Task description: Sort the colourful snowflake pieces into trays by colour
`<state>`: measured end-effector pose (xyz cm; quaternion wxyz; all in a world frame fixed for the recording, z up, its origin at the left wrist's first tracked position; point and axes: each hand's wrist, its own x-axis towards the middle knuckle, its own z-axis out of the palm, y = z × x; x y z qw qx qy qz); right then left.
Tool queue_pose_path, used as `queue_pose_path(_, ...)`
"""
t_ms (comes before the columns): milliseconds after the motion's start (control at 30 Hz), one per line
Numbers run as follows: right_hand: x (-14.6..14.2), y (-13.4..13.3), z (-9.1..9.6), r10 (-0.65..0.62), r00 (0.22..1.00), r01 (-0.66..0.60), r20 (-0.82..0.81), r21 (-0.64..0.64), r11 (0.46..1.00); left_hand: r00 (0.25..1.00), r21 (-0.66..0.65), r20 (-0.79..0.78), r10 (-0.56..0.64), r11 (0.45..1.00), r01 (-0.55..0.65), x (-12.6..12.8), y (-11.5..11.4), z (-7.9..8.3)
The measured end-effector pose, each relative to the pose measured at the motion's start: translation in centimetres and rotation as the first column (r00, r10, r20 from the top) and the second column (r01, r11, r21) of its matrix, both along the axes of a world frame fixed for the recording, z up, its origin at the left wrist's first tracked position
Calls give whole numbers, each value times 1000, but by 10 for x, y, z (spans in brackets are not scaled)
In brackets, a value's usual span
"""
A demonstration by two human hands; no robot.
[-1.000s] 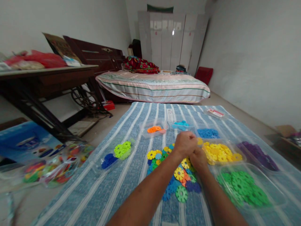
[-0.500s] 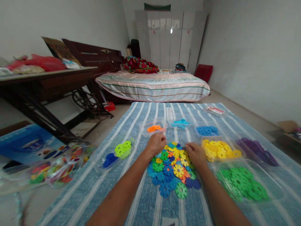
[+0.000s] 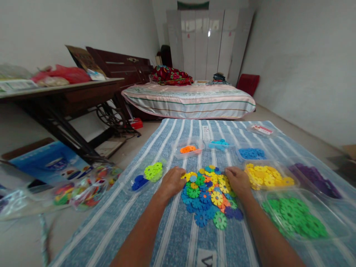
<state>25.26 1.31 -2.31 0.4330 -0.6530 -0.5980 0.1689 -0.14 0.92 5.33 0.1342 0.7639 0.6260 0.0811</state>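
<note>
A mixed pile of notched, flower-shaped plastic discs [image 3: 205,200] in several colours lies on the striped cloth between my hands. At its upper left edge, my left hand [image 3: 172,181] is closed, its fingertips pinching at a yellow disc [image 3: 184,176]. My right hand [image 3: 238,181] is closed too and rests against the pile's upper right edge. Whatever its curled fingers hold, if anything, is hidden. Just right of that hand is a clear tub of yellow discs [image 3: 268,177]. Left of my left hand, a clear tub holds lime discs [image 3: 153,171] and dark blue discs [image 3: 139,182].
Beyond the pile stand clear tubs of orange discs [image 3: 188,149], light blue discs [image 3: 219,144] and blue discs [image 3: 251,153]. Purple discs [image 3: 315,180] and green discs [image 3: 299,217] fill tubs at the right. A lidded box [image 3: 261,129] sits at the far right corner.
My left hand has moved left and slightly nearer, uncovering yellow discs at the pile's upper left. My right hand stays at the pile's right edge. The view has shifted slightly left.
</note>
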Motion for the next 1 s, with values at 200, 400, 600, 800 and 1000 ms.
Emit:
queue_pose_path(200,-1,-1,2,-4,1000,5,7,-11,1000,998,14,-49,36,999,-35,0,-1,-2)
queue_pose_path(400,0,-1,2,-8,1000,8,-5,-7,1000,993,-27,34,114,993,-113,-1,0,-3)
queue_pose_path(600,-1,-1,3,-7,1000,7,14,-2,1000,949,-56,273,156,988,-146,-7,4,-8)
queue_pose_path(800,-1,0,3,-5,1000,5,8,-8,1000,846,-120,510,157,987,-110,-9,4,0)
queue_pose_path(1000,0,1,2,-9,999,10,43,-13,1000,784,-186,591,188,978,-94,2,7,17)
